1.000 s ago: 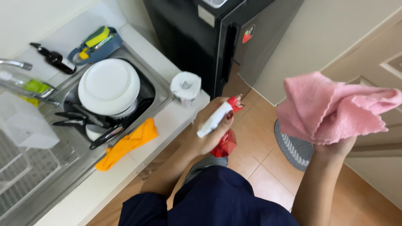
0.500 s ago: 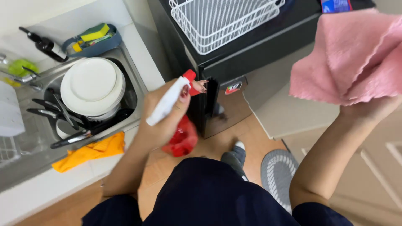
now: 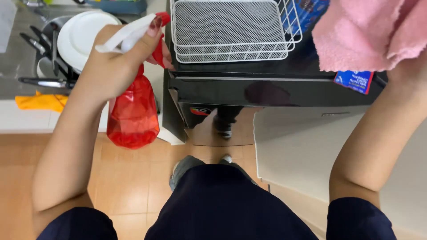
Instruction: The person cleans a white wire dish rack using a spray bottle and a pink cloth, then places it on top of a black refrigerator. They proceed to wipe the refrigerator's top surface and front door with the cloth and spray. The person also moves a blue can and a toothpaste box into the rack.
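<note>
From the head view you have swung from the sink to face the black mini fridge (image 3: 267,89); your left hand (image 3: 111,62) is wrapped around the red spray bottle (image 3: 132,111), now raised beside the white wire basket (image 3: 231,31); your right hand (image 3: 407,73), mostly hidden, clutches the pink cloth (image 3: 369,31) lifted over the fridge top.

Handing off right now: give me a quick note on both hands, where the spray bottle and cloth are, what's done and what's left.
Left hand: shut on the red spray bottle, nozzle end toward the black fridge.
Right hand: holds the pink cloth above the fridge top, beside the white wire basket.
Done: bottle and cloth are at the fridge.
Left: no wetness or wiping visible on it yet.
</note>
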